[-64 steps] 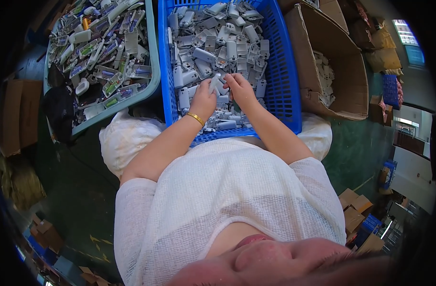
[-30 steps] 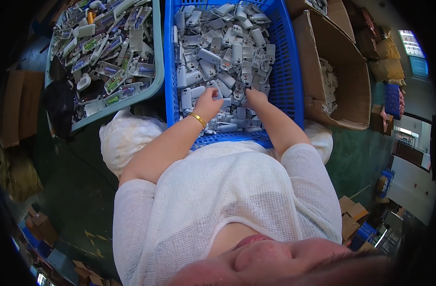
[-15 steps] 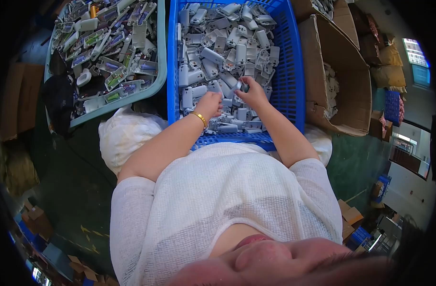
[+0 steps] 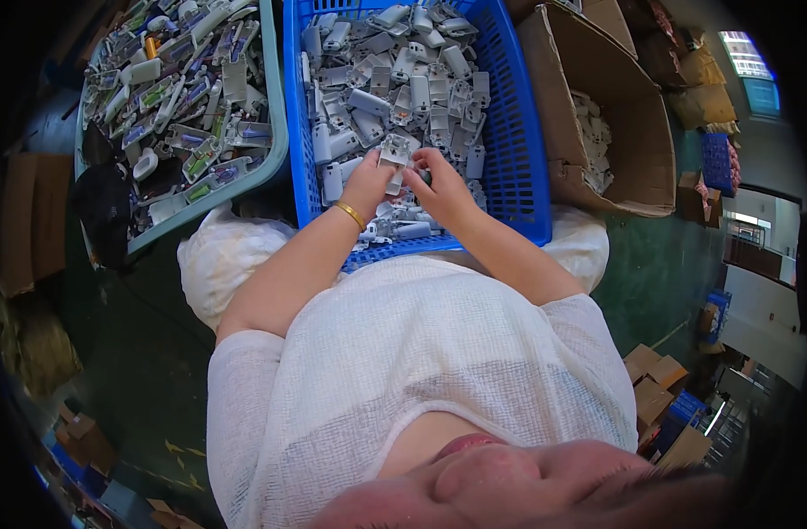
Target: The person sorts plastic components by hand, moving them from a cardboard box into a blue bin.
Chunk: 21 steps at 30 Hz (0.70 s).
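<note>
Over the near half of a blue plastic basket [image 4: 520, 167], my two hands are close together. My left hand [image 4: 366, 183] is closed around a white plastic housing [image 4: 396, 152], its hollow inside facing up. Beside it my right hand [image 4: 440, 187] is curled, fingertips at the housing's right side. A small dark object [image 4: 425, 176] shows between the right hand's thumb and fingers; its kind cannot be made out. Many similar white and grey housings [image 4: 368, 101] fill the basket beneath the hands.
A pale green tub [image 4: 282, 132] at the left is heaped with opened housings holding purple and green parts. Black cloth [image 4: 104, 198] hangs over its near left rim. Right of the basket stands an open cardboard box [image 4: 628, 176] with white pieces inside. A white sack [image 4: 223, 260] bulges below the tub.
My hands have come together, and the left hand now holds a housing turned with its hollow side up. The right hand has moved toward the left. The whole view has shifted slightly.
</note>
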Tool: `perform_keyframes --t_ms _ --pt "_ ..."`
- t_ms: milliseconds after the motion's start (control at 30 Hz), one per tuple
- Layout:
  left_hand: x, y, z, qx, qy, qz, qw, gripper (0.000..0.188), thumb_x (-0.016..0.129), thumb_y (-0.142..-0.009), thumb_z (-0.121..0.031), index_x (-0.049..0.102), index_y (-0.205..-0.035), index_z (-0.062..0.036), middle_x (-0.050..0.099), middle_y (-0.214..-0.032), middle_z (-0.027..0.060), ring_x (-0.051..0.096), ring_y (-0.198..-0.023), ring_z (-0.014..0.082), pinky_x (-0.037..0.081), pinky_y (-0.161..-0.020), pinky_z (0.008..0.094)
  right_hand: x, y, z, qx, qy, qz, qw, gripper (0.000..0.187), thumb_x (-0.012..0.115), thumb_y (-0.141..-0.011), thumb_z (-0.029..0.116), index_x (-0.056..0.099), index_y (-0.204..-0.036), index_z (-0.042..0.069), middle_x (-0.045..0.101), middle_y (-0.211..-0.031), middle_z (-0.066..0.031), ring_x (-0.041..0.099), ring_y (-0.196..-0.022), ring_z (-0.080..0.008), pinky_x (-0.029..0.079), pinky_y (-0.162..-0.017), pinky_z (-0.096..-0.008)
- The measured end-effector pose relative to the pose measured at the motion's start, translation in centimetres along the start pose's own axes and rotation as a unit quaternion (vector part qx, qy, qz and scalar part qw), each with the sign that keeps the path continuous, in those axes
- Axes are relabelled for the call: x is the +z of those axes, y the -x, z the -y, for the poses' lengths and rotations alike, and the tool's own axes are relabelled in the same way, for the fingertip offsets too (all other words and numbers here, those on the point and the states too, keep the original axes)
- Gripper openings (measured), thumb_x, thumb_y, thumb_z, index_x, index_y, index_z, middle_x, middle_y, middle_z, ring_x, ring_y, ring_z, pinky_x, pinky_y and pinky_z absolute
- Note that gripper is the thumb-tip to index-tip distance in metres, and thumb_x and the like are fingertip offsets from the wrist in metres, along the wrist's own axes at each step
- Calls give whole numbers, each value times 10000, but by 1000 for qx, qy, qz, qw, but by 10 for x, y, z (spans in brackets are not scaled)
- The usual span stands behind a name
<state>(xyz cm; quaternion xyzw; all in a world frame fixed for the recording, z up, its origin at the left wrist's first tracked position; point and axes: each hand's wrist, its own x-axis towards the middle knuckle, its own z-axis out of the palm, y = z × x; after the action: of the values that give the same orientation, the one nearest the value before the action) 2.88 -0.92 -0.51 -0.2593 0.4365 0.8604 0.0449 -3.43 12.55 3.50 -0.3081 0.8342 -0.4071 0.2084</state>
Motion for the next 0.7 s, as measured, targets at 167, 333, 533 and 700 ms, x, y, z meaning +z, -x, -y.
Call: perform_keyframes --t_ms 167,333,533,700 --pt "-9 -13 20 95 -108 -23 989 239 467 -854 -113 456 -1081 -38 607 -849 77 599 -653 148 490 -509 283 2 -4 -2 60 171 72 981 255 450 -842 245 478 -971 27 528 -975 -187 541 -866 -363 437 -722 -431" --pt "-7 -11 17 102 -145 -42 983 214 463 -858 -115 473 -1060 -46 608 -836 89 608 -636 153 487 -466 279 6 -3 0 27 178 71 981 204 419 -837 193 494 -947 39 542 -930 -183 544 -856 -358 443 -722 -438" --pt "5 5 0 86 -232 -85 965 265 439 -861 -73 457 -1121 -22 596 -936 118 616 -738 180 517 -571 290 8 -4 2 40 172 64 982 188 415 -839 187 504 -933 50 555 -896 -179 549 -838 -357 443 -709 -446" --pt "-2 -2 13 102 -163 -70 979 254 425 -875 -93 438 -1122 -34 600 -847 105 609 -581 162 498 -462 276 6 -4 1 25 177 70 981 183 418 -844 193 502 -922 49 552 -888 -178 553 -820 -357 445 -693 -449"
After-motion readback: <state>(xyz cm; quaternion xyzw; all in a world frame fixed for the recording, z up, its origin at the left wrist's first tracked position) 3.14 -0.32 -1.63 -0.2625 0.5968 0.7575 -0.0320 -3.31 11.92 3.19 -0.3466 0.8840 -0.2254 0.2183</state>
